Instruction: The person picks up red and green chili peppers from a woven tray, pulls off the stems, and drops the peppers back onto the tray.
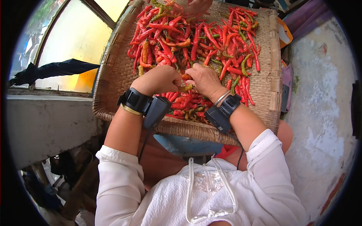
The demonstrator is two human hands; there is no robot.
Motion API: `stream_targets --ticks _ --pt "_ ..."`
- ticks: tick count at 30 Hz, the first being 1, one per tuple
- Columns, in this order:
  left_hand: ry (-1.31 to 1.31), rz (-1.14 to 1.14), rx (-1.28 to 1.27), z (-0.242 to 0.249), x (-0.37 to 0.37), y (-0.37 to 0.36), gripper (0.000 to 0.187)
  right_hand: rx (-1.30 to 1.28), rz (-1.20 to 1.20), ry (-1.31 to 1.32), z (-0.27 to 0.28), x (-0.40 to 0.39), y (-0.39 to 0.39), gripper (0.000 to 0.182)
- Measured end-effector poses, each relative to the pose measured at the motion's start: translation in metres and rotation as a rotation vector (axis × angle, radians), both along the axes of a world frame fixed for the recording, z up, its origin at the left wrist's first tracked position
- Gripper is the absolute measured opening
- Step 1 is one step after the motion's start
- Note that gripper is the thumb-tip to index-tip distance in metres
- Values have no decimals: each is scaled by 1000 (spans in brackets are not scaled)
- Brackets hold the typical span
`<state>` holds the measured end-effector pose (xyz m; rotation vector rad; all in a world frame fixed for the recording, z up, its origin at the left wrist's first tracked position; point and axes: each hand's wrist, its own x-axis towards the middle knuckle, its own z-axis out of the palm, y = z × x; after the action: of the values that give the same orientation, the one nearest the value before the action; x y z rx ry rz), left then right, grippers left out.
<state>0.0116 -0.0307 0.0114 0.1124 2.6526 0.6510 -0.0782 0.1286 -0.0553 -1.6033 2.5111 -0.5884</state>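
Note:
Red chili peppers (169, 28), mixed with some green and orange ones, are heaped on a woven basket tray (124, 56) in front of me. Both my hands are close together over the near middle of the heap. My left hand (163, 80) is closed, its fingers curled inward; what they hold, if anything, I cannot tell. Thumb and fingers of my right hand (206, 80) pinch around an orange-red chili pepper (186, 77). Just below the fingertips shows a yellow-green chili pepper (185, 88). A smaller pile of red chilies (184, 102) lies toward the tray's near edge.
At the far edge of the tray another person's hand (200, 6) reaches over the chilies. A folded dark umbrella (56, 71) lies by the window (71, 34) at left. A low wall (52, 128) runs beneath it. Concrete floor (316, 94) stretches along the right.

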Motion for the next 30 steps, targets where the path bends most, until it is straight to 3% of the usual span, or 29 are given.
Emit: stream_targets --ticks 4,5,7,9,10,12,13,15,17,19,27,29,30 --pt "48 -47 177 1 2 7 15 22 17 -79 5 -6 -4 15" --pt "120 -20 242 1 4 7 15 27 69 -226 9 -12 0 16" --pt "318 162 84 2 0 -2 15 33 119 -371 17 -27 10 16" --pt "340 308 -277 6 0 -10 15 35 24 -756 26 -41 21 18" --pt "290 342 -447 5 -1 -13 18 -59 -57 -894 41 -45 26 17" --pt "216 398 -487 3 0 -16 19 -320 -240 -1200 46 -57 33 19" --pt "137 448 -528 2 0 -17 20 -321 -236 -1198 47 -57 32 19" --pt "146 400 -491 -5 3 -20 22 -609 -400 -1315 48 -57 32 25" --pt "200 341 -491 -12 1 -20 24 -596 -457 -1270 43 -49 29 30" --pt "250 391 -470 -19 -2 -19 25 -337 -430 -1177 32 -44 24 32" --pt "239 413 -281 -12 -7 -20 24 -89 -208 -1173 16 -16 12 25" --pt "148 319 26 -9 -8 -19 23 -56 -230 -1184 15 -12 11 26" --pt "147 319 27 -7 -8 -17 23 -56 -231 -1185 14 -11 10 26"
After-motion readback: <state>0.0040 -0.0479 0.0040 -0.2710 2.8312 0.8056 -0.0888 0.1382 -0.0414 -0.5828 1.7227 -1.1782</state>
